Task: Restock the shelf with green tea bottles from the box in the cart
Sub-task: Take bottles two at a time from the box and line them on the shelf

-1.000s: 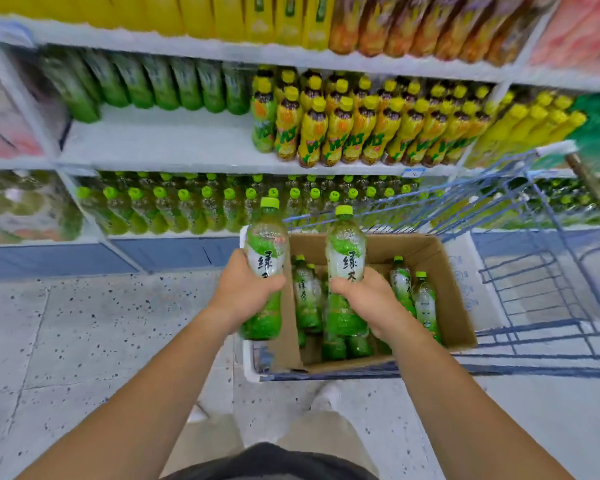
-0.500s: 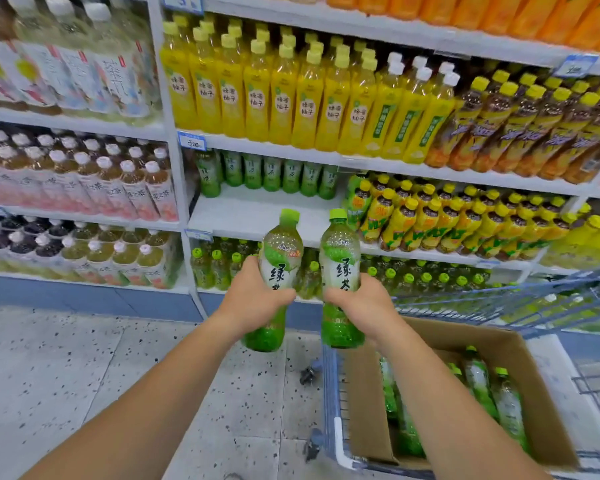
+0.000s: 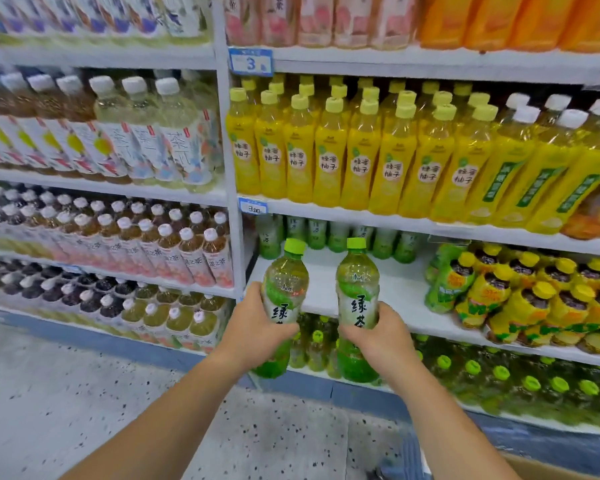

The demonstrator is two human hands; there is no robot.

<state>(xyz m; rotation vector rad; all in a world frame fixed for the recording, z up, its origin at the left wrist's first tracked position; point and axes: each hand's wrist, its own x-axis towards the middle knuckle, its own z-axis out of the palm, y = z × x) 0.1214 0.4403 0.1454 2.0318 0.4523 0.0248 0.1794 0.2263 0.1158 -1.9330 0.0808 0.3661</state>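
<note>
My left hand [image 3: 257,327] grips one green tea bottle [image 3: 283,292] round its middle, tilted slightly right. My right hand [image 3: 378,336] grips a second green tea bottle [image 3: 356,292], held upright. Both have green caps and white-green labels. They hover in front of a white shelf [image 3: 402,289] whose front is bare. A row of matching green tea bottles [image 3: 336,235] stands at the back of that shelf. A corner of the cardboard box [image 3: 548,471] shows at the bottom right edge.
Yellow-capped citrus bottles [image 3: 499,299] fill the right part of the same shelf. Yellow drinks [image 3: 361,161] stand on the shelf above, green-capped bottles [image 3: 499,375] on the one below. A white upright post [image 3: 231,168] separates the left bay. Speckled floor [image 3: 84,393] lies below.
The view has swung up and closer to the shelves, so the cart and box have dropped almost out of sight. Both hands have carried their bottles toward the white shelf.
</note>
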